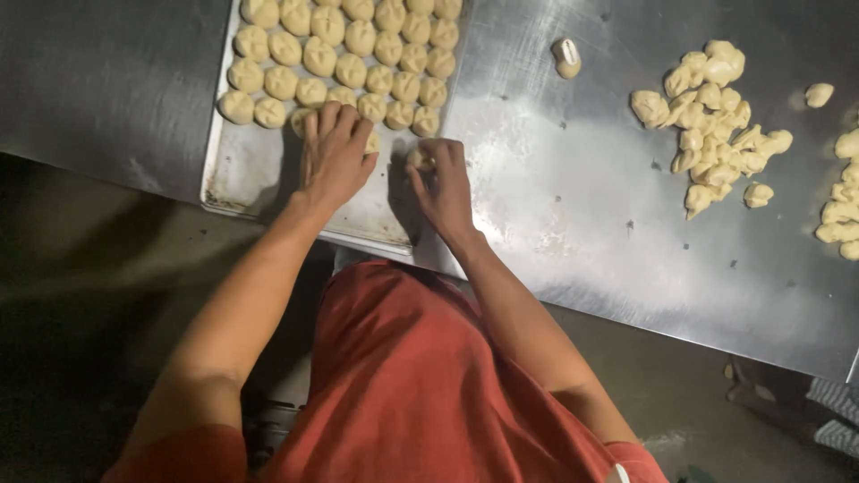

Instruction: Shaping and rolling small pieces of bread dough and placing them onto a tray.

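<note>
A metal baking tray point(234, 170) lies on the steel table, its far part filled with rows of several round pale dough balls point(358, 63). My left hand point(334, 156) rests fingers spread over the nearest row, covering one or two balls. My right hand point(443, 183) sits at the tray's near right part, its fingers closed around a small dough ball point(419, 158) that touches the tray.
The steel table point(573, 206) carries a heap of cut dough pieces point(711, 121) at the right, more pieces point(843, 201) at the right edge, and a single piece point(566, 56) further back. Dark floor lies left and below. I wear a red top.
</note>
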